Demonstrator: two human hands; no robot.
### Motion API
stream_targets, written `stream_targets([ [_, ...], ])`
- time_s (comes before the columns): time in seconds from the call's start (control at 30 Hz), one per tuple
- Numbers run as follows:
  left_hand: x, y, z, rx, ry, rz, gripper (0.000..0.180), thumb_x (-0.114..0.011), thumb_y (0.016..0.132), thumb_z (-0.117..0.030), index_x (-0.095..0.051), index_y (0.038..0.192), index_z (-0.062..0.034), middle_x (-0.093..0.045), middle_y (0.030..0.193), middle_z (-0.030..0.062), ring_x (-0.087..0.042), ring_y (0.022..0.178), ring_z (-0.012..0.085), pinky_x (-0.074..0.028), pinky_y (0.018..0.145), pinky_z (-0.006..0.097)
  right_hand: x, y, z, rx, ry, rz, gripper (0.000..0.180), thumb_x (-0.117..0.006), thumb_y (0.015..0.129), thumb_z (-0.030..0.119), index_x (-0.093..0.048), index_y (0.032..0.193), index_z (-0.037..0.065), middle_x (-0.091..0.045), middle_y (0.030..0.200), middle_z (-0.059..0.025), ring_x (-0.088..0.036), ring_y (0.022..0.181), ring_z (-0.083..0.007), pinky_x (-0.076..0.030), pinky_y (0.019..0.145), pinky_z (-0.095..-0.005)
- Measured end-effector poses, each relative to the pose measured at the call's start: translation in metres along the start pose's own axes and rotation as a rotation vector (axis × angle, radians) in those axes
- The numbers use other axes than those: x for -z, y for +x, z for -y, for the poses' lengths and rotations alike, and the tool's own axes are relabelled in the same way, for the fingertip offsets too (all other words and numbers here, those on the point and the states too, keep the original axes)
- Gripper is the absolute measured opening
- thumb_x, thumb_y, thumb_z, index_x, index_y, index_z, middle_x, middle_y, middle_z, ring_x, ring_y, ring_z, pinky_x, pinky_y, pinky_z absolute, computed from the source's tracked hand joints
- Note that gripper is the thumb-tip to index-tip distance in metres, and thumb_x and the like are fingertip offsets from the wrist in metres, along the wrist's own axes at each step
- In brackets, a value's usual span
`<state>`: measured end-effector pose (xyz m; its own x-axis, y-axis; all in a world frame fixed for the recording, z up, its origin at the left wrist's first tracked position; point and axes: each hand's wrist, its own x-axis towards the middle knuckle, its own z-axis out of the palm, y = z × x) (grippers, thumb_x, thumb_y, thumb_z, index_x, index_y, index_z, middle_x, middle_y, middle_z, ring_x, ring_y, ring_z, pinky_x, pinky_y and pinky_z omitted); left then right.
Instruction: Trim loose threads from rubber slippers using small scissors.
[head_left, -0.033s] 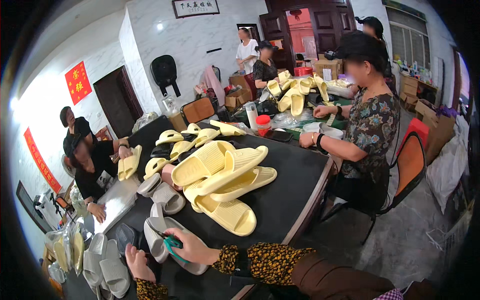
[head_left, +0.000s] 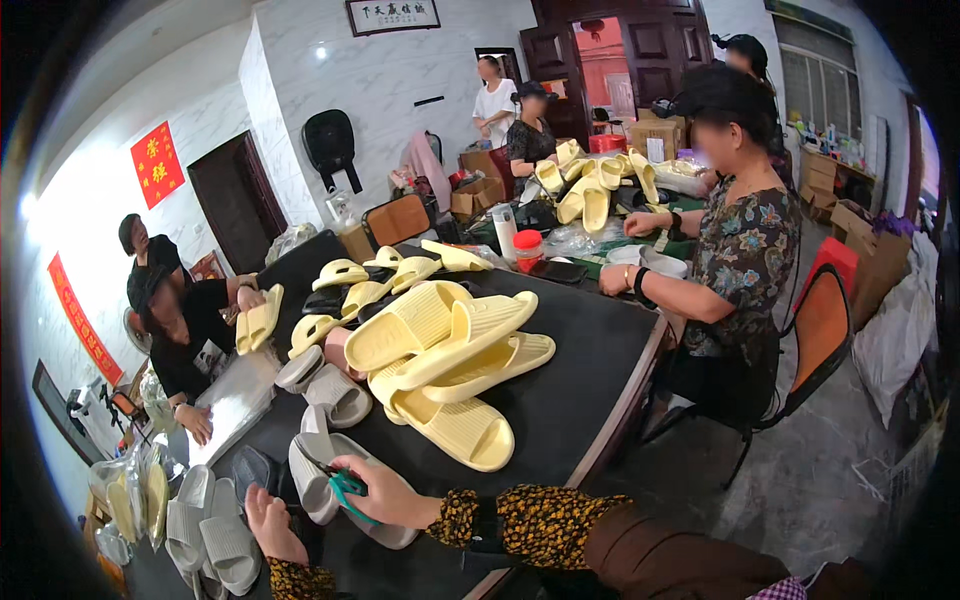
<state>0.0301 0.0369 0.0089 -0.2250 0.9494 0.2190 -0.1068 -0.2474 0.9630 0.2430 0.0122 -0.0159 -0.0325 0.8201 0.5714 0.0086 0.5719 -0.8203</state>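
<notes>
My right hand [head_left: 385, 492] is closed around green-handled scissors [head_left: 349, 486], their dark blades over a grey slipper [head_left: 312, 492] on the black table. Another part of that grey pair shows beneath my right wrist. Lower and to the left, my left hand [head_left: 274, 525] is held with its fingers extended and apart, seemingly holding nothing. It is nearest to a dark slipper [head_left: 252, 470] and a pair of grey ribbed slippers [head_left: 230, 545]. Just beyond my right hand lies a heap of pale yellow slippers [head_left: 455, 430].
More yellow slippers [head_left: 340, 272] lie farther along the black table [head_left: 590, 400]. At the left a co-worker holds a yellow pair [head_left: 258, 320] above clear plastic bags [head_left: 235, 400]. Another person sits at the right by an orange-backed chair [head_left: 818, 325]. A red-lidded jar [head_left: 527, 248] stands behind.
</notes>
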Motion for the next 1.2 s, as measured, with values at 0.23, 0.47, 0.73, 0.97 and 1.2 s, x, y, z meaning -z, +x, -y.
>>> stream_targets([
  [0.23, -0.029, -0.032, -0.104, -0.408, -0.081, 0.009, 0.055, -0.05, 0.085, -0.006, -0.032, 0.136, -0.0002, -0.041, 0.134, 0.0168, -0.042, 0.118, 0.021, -0.035, 0.093, 0.032, -0.004, 0.003, -0.015, -0.132, 0.108, 0.049, 0.041, -0.061, 0.08, 0.009, -0.048, 0.118, 0.001, -0.06, 0.102, -0.0146, -0.06, 0.091, -0.0192, -0.047, 0.081, -0.0302],
  [0.47, -0.009, -0.056, -0.133, -0.777, 0.07, -0.032, 0.054, -0.049, 0.088, -0.014, -0.031, 0.136, 0.0041, -0.041, 0.134, 0.0223, -0.038, 0.126, 0.0275, -0.027, 0.105, 0.039, -0.001, 0.001, -0.003, -0.167, 0.174, 0.079, 0.04, -0.063, 0.084, 0.006, -0.044, 0.119, 0.0, -0.056, 0.095, -0.0031, -0.053, 0.087, -0.0065, -0.046, 0.078, -0.0224],
  [0.73, 0.005, -0.081, -0.155, -0.753, 0.209, -0.076, 0.059, -0.047, 0.089, -0.025, -0.027, 0.138, 0.0019, -0.047, 0.125, 0.0222, -0.043, 0.121, 0.0293, -0.028, 0.105, 0.043, -0.007, 0.002, -0.006, -0.196, 0.2, 0.087, 0.044, -0.065, 0.083, 0.005, -0.044, 0.121, 0.0, -0.055, 0.095, -0.0012, -0.052, 0.088, -0.005, -0.045, 0.078, -0.0211],
  [0.97, -0.001, -0.102, -0.172, -0.7, 0.334, 0.015, 0.074, -0.045, 0.087, -0.049, -0.031, 0.132, 0.0074, -0.053, 0.108, 0.0192, -0.049, 0.109, 0.0285, -0.03, 0.1, 0.041, -0.007, 0.004, -0.003, -0.186, 0.085, 0.094, 0.045, -0.063, 0.083, 0.002, -0.042, 0.123, 0.001, -0.055, 0.091, -0.0004, -0.053, 0.082, -0.0045, -0.044, 0.076, -0.02],
  [1.2, 0.052, -0.099, -0.148, -0.597, 0.559, -0.054, 0.026, -0.04, 0.094, -0.027, -0.05, 0.1, -0.0034, -0.055, 0.092, 0.0103, -0.054, 0.095, 0.0213, -0.037, 0.09, 0.036, -0.012, 0.002, -0.005, -0.202, 0.029, 0.121, 0.047, -0.062, 0.082, 0.0, -0.041, 0.123, -0.001, -0.056, 0.088, -0.002, -0.055, 0.081, -0.0054, -0.045, 0.074, -0.0207],
])
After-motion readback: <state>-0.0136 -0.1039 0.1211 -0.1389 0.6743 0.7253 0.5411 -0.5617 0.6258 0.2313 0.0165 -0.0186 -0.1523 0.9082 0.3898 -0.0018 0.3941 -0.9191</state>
